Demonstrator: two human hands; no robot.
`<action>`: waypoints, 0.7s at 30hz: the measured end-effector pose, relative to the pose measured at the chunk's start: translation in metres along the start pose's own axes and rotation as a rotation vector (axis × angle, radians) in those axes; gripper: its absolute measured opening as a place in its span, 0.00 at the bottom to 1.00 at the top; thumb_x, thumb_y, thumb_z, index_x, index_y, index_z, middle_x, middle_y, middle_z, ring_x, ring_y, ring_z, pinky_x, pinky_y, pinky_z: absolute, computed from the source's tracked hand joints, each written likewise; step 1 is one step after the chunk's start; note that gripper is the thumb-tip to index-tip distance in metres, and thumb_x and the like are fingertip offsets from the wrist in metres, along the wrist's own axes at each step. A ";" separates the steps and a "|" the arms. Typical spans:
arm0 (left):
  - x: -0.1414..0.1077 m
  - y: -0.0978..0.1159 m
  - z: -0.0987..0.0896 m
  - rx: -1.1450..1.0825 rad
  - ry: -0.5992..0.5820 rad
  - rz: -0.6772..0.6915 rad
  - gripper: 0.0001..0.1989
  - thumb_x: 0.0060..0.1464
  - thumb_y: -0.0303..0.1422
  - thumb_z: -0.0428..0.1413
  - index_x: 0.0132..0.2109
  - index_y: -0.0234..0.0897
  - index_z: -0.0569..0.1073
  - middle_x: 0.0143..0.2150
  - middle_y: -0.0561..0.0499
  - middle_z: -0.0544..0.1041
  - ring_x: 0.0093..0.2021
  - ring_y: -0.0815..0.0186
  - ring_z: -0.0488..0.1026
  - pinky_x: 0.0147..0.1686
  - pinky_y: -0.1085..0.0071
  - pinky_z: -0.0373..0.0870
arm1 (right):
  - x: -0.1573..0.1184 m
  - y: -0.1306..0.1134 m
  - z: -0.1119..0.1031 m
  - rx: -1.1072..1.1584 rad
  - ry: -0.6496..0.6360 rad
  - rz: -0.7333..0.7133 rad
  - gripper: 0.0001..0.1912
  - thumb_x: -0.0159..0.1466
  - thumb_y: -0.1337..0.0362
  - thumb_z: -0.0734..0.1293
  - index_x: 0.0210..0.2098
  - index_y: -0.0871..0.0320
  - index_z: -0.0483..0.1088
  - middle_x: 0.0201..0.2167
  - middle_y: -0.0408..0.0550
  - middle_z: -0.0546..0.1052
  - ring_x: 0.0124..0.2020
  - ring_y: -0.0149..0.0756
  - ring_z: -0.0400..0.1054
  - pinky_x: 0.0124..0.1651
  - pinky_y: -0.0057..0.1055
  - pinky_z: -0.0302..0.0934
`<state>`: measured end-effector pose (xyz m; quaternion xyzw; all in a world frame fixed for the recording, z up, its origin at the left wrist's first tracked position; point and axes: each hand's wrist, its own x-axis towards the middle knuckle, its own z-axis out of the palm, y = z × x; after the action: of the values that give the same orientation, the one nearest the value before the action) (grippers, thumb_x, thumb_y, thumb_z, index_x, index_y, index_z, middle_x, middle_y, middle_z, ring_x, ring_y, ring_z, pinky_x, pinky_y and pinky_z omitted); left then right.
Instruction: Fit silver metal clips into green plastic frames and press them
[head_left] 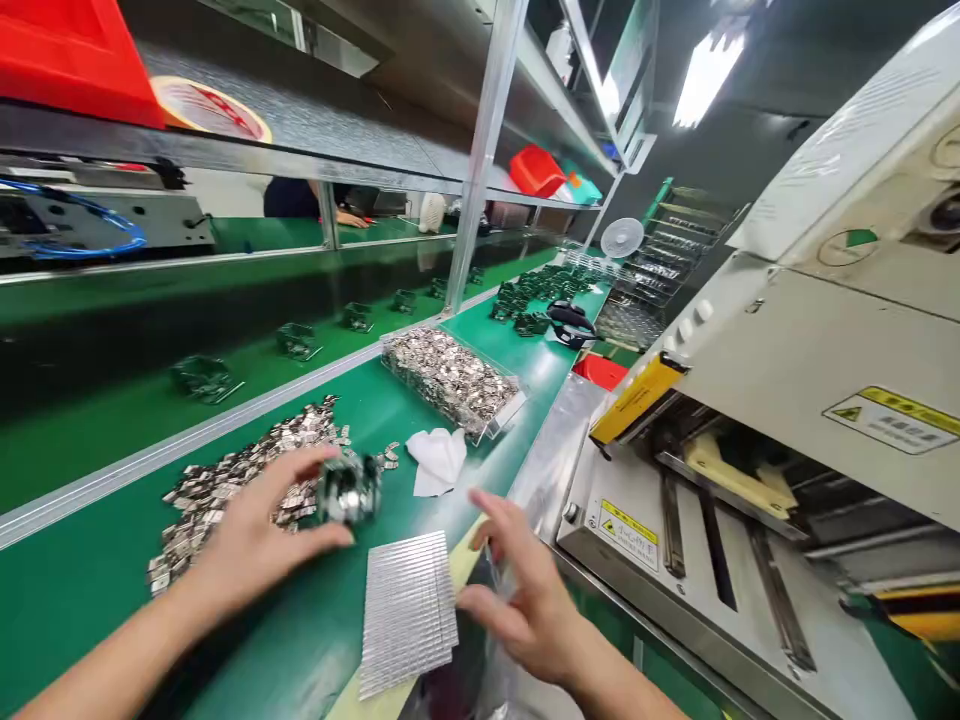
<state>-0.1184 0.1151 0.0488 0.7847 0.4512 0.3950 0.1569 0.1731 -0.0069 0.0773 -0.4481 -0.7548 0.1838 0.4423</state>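
Observation:
My left hand (262,540) grips a small dark green frame-like part (349,490) between thumb and fingers; motion blurs the part. Behind this hand lies a loose heap of small silver metal pieces (255,470) on the green bench. My right hand (525,590) is open, fingers apart and nothing between them. Just to its left a ridged silver sheet stack (409,610) rests at the bench edge, partly over a pale yellow strip. A crumpled white cloth or paper (437,460) lies beyond both hands.
A clear tray (450,380) full of metal pieces stands past the white cloth. Similar green parts (206,378) sit in a row behind the metal rail (187,445). A shelf post (484,160) rises at the back. A large machine (840,340) occupies the right.

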 end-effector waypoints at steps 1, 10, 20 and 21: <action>-0.007 0.013 0.007 -0.056 -0.060 0.116 0.35 0.40 0.53 0.65 0.55 0.46 0.69 0.50 0.49 0.78 0.47 0.57 0.77 0.48 0.65 0.75 | 0.014 -0.004 0.007 0.049 -0.075 -0.066 0.34 0.69 0.46 0.62 0.67 0.56 0.52 0.52 0.58 0.68 0.45 0.45 0.68 0.46 0.39 0.69; -0.013 0.061 0.022 -0.315 -0.126 0.248 0.35 0.42 0.52 0.64 0.55 0.44 0.66 0.44 0.48 0.76 0.40 0.62 0.76 0.40 0.68 0.76 | 0.047 -0.013 0.010 0.134 -0.273 -0.124 0.36 0.66 0.49 0.68 0.67 0.53 0.51 0.56 0.58 0.63 0.39 0.39 0.66 0.44 0.37 0.68; -0.020 0.046 0.018 -0.219 0.002 0.059 0.41 0.48 0.46 0.63 0.66 0.56 0.54 0.66 0.41 0.60 0.64 0.44 0.62 0.55 0.47 0.72 | 0.127 0.035 -0.032 -0.153 0.292 -0.029 0.29 0.59 0.58 0.74 0.56 0.59 0.65 0.38 0.49 0.72 0.34 0.39 0.68 0.42 0.36 0.66; -0.023 0.043 0.014 -0.180 0.019 0.026 0.37 0.51 0.44 0.61 0.65 0.57 0.55 0.67 0.42 0.60 0.63 0.45 0.64 0.51 0.49 0.76 | 0.148 0.055 -0.044 -0.215 0.439 0.091 0.32 0.57 0.59 0.75 0.57 0.61 0.64 0.39 0.51 0.72 0.36 0.40 0.69 0.43 0.36 0.66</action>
<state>-0.0887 0.0740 0.0548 0.7696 0.4051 0.4432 0.2173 0.2071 0.1414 0.1384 -0.5554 -0.6348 0.0206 0.5368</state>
